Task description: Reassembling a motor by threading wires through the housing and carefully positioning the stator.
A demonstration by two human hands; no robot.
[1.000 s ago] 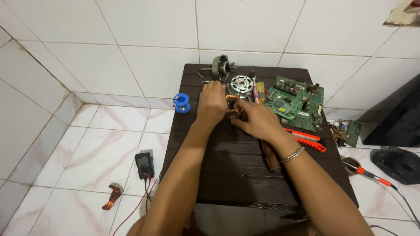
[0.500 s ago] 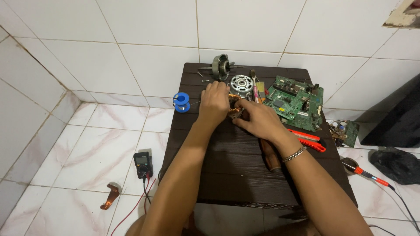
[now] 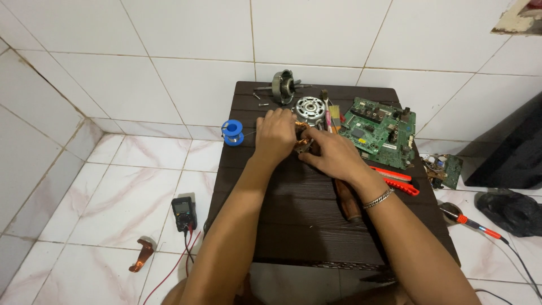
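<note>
Hands unmoved: left hand [image 3: 275,133], right hand [image 3: 333,155] grip copper coil [image 3: 302,142].

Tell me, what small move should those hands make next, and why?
Probably lift the copper coil slightly off the dark table. The left hand and right hand both close over it, hiding most of the winding, so raising it would likely expose it for inspection.

Both hands meet over the dark table [image 3: 316,226]: the left hand [image 3: 275,134] and right hand [image 3: 332,155] close together around a copper coil [image 3: 302,141]. Just beyond sit a round metal motor part [image 3: 310,107] and a green circuit board [image 3: 379,131]. A blue solder spool [image 3: 232,132] hangs at the table's left edge, and a multimeter [image 3: 183,213] lies on the tiled floor.
</note>
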